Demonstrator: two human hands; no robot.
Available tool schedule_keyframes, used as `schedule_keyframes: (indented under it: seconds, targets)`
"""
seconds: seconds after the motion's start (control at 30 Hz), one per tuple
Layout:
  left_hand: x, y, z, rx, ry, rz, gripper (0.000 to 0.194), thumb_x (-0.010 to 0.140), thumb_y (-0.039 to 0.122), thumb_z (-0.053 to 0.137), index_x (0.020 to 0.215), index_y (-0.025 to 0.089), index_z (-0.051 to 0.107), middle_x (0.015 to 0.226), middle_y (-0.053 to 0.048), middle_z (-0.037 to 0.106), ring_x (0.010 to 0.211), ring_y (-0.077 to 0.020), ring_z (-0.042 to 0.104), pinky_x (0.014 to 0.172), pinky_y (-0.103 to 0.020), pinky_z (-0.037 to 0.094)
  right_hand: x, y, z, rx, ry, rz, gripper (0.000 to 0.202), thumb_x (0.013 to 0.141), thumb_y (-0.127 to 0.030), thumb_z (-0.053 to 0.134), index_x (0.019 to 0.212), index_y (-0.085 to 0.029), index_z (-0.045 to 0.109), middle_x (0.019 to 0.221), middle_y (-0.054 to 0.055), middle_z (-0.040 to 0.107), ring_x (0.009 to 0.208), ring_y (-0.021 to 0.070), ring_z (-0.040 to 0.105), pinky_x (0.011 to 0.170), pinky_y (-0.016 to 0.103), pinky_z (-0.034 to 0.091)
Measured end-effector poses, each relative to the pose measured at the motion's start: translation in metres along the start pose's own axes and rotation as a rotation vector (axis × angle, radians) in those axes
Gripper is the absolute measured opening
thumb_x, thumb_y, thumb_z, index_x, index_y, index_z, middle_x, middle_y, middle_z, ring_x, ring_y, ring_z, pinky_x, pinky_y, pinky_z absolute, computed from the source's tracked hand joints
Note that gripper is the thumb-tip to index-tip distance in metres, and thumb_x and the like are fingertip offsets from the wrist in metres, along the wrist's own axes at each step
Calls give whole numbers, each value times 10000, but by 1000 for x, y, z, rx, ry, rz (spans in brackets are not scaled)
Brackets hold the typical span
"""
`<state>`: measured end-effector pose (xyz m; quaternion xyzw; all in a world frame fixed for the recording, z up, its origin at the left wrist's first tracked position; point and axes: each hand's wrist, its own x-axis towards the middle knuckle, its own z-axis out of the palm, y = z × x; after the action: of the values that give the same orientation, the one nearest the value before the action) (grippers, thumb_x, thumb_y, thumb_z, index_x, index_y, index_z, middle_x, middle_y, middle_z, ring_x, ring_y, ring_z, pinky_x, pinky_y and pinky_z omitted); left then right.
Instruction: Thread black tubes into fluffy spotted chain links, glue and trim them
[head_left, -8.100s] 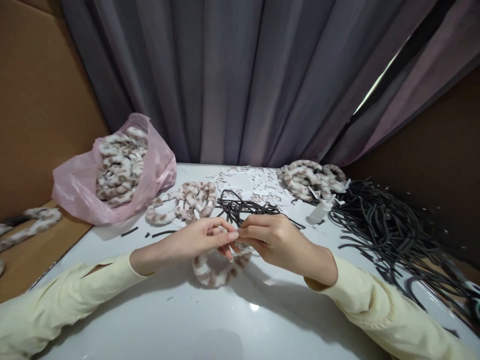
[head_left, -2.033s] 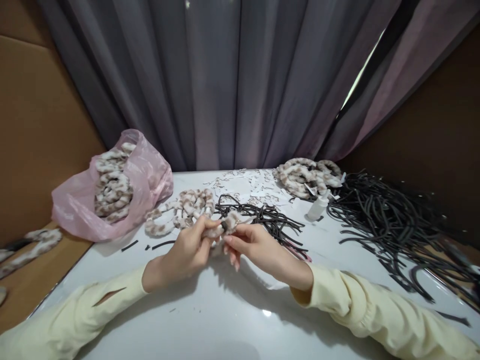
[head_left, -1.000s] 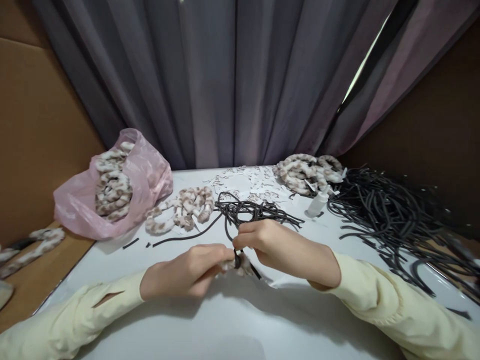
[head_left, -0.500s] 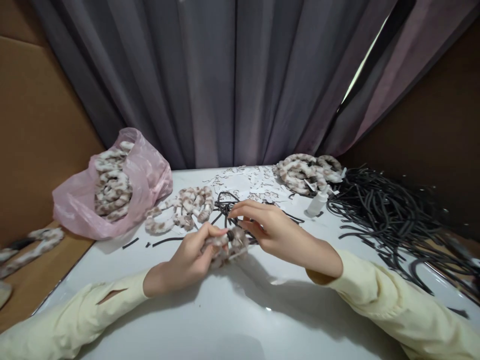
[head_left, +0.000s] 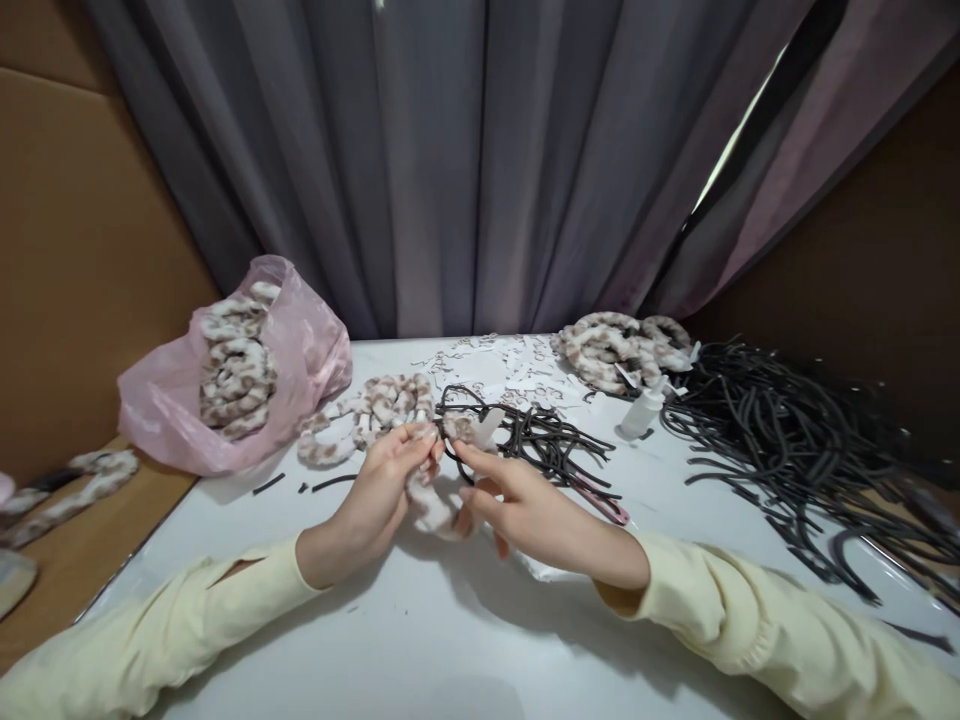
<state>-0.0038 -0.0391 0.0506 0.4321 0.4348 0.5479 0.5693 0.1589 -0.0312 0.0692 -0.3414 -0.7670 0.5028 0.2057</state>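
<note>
My left hand (head_left: 367, 500) is closed in a pinch on one end of a short white-and-brown furry tube (head_left: 431, 508), just above the white table. The tube curves in a loop below the fingers. Opposite it, my right hand (head_left: 529, 500) grips the tube's other end, where a whitish tab (head_left: 489, 428) sticks up. The two ends are close together between my fingertips, and a dark bit shows there. My fingers partly hide the join. Right behind the hands lies a loose bunch of black cords (head_left: 551, 440).
A pink plastic bag (head_left: 315, 330) of furry tubes stands at left, with more furry pieces (head_left: 390, 400) beside it. Furry rings (head_left: 600, 350), a small white bottle (head_left: 641, 412) and a big heap of black cords (head_left: 780, 430) lie at right. Paper scraps (head_left: 487, 365) cover the back.
My right hand has come down and forward onto the furry tube, which both hands now grip. The black end that showed at my left fingertips is mostly covered. The view has shifted slightly.
</note>
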Motion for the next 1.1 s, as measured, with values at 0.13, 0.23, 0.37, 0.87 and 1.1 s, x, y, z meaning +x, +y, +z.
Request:
schedule_keyframes:
  seconds: [0.13,0.23,0.37,0.87,1.1]
  targets:
    - [-3,0,1,-7,-177,-28,194,822,341,562,821,181,452,636,57,487,477,-79,501,459,-206,414,9,3,8,357,-51,146,275,889,-179,426,1154,-118,464,715,26,593,617,140,598,429,206,481]
    - [-4,-1,0,123,-274,3,207,851,374,522,876,192,426,603,57,519,453,-91,517,432,-202,394,11,4,8,319,17,166,178,886,-153,422,733,-131,510,567,-17,520,459,95,519,435,205,464]
    - [-2,-5,-10,494,-183,280,133,881,301,478,930,195,415,631,39,542,502,-81,502,424,-172,344,8,3,2,18,89,127,357,874,-140,428,517,-157,434,381,-47,426,344,73,435,408,177,362]
    - [8,4,-28,1198,-339,1150,264,834,73,407,1079,171,423,822,-56,590,711,-151,588,611,-238,469,-10,-5,-9,-1086,129,-303,205,662,46,454,732,-131,531,635,7,491,496,105,360,465,260,177]
    - [5,10,-22,1096,-484,747,194,877,128,388,1060,181,424,789,-14,599,621,-105,561,587,-201,426,-13,-2,-10,-1313,259,-411,230,741,24,388,852,-141,503,675,30,513,543,158,446,461,280,160]
